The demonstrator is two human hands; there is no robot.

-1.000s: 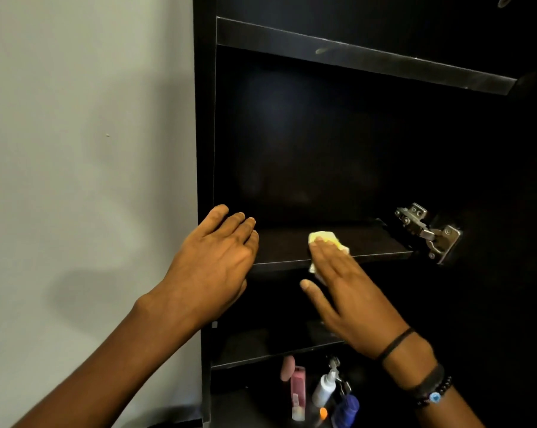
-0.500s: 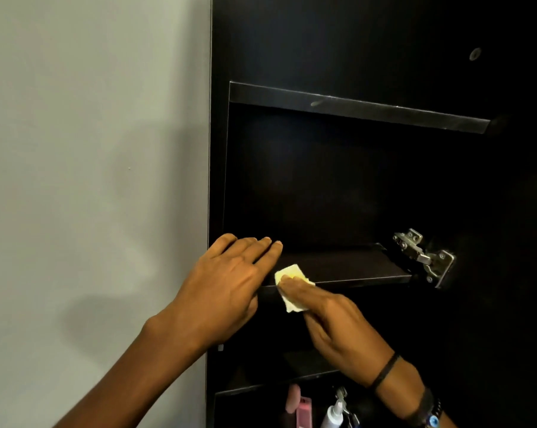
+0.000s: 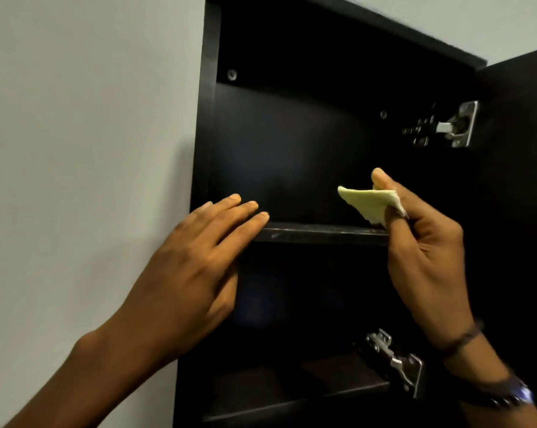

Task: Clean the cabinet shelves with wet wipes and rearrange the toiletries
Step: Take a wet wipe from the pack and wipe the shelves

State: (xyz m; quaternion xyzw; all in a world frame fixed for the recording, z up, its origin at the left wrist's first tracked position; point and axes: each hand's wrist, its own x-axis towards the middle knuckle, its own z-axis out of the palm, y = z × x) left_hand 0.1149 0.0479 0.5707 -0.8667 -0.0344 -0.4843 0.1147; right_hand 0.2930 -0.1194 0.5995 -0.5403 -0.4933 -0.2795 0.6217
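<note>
A tall black wall cabinet (image 3: 208, 125) stands open in front of me. My right hand (image 3: 427, 257) pinches a folded pale yellow wet wipe (image 3: 369, 203) between thumb and fingers, held just above the right end of the upper shelf (image 3: 319, 234). My left hand (image 3: 199, 264) lies flat with fingers spread, its fingertips resting on the left front edge of that same shelf. The compartment above the shelf is bare and dark. A lower shelf (image 3: 292, 400) shows near the bottom. No toiletries are in view.
The cabinet door (image 3: 520, 180) hangs open on the right, carried by an upper metal hinge (image 3: 455, 125) and a lower hinge (image 3: 397, 362). A plain grey wall (image 3: 85, 149) fills the left side. A screw head (image 3: 232, 74) sits at the top left inside.
The view has tilted up to a higher shelf. My right hand lifted the wipe off the lower shelf's edge and raised it; my left hand moved up onto the upper shelf's front edge.
</note>
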